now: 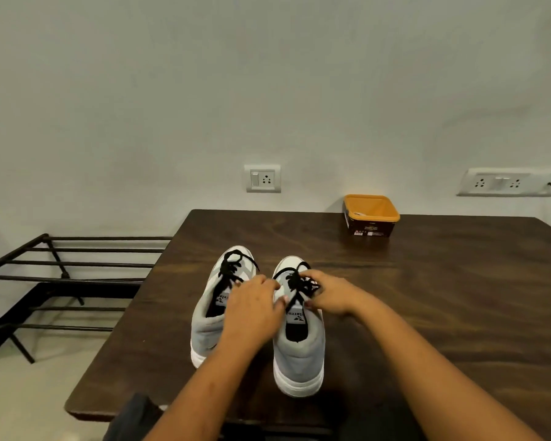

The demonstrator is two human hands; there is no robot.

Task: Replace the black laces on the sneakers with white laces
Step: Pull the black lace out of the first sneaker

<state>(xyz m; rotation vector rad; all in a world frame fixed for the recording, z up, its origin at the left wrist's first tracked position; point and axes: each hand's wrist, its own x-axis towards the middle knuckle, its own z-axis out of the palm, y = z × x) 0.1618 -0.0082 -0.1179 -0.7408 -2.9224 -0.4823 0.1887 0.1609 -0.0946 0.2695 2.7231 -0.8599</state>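
Two grey sneakers with white soles stand side by side on the dark wooden bench (442, 297), heels toward me and toes toward the wall. Both my hands are on the right sneaker (299, 354). My left hand (255, 308) reaches in from the gap between the pair, with its fingers curled against the sneaker's inner side next to the eyelets and the thumb laid by the tongue, gripping the upper. My right hand (330, 296) comes in from the outer side and pinches the black lace (295, 278) where the bow sits, fingers above it and thumb below. This lace is threaded through the eyelets, with a loop lying over the toe. The left sneaker (204, 326) stands just beside the other, partly behind my left wrist. Neither hand touches it, and its second black lace (231, 267) is threaded and knotted. Well apart from the sneakers, at the far edge of the bench near the wall, sits an orange tub (371, 229) with dark sides. Something pale lies inside, too small for me to tell what. A single socket (263, 178) and a double socket (506, 183) are set in the wall. To the left a black metal rack (77, 264) stands on the floor.
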